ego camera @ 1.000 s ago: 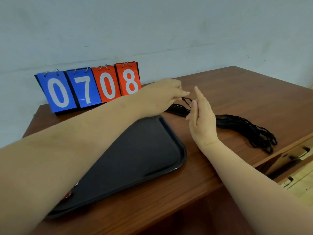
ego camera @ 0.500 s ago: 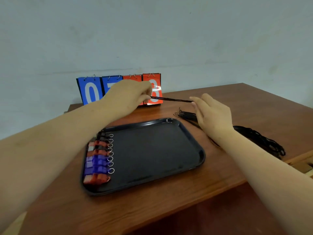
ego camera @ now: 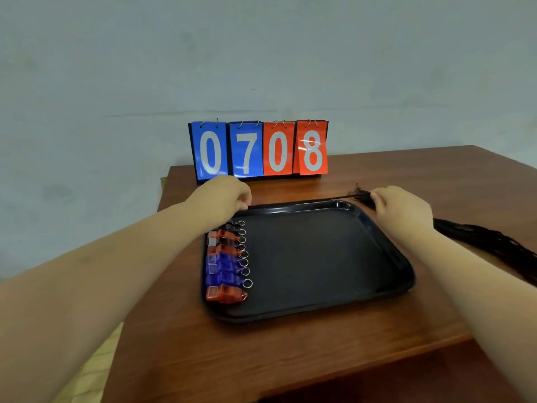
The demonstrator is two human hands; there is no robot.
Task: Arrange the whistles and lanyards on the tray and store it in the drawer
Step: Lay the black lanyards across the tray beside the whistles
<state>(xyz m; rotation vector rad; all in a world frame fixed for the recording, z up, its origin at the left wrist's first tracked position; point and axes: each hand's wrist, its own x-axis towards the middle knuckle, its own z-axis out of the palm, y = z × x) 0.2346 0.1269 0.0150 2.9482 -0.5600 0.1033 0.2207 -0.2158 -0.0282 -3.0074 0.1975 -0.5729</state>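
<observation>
A black tray (ego camera: 386,257) lies on the wooden table (ego camera: 290,350). Several red, blue and black whistles (ego camera: 225,264) with key rings lie in a column along its left side. My left hand (ego camera: 223,196) pinches one end of a black lanyard (ego camera: 299,201) at the tray's far left corner. My right hand (ego camera: 402,207) pinches the same lanyard near its clip end beyond the tray's far right corner. The cord runs taut along the tray's far rim. A bundle of black lanyards (ego camera: 491,242) lies on the table to the right, partly hidden by my right forearm.
A flip scoreboard (ego camera: 258,149) reading 0708 stands at the table's back edge against the pale wall. The table's front edge runs close below the tray.
My left hand has drawn the lanyard's end leftward and down to the tray's far left corner. My right hand has closed on the other end, so the cord is stretched along the far rim.
</observation>
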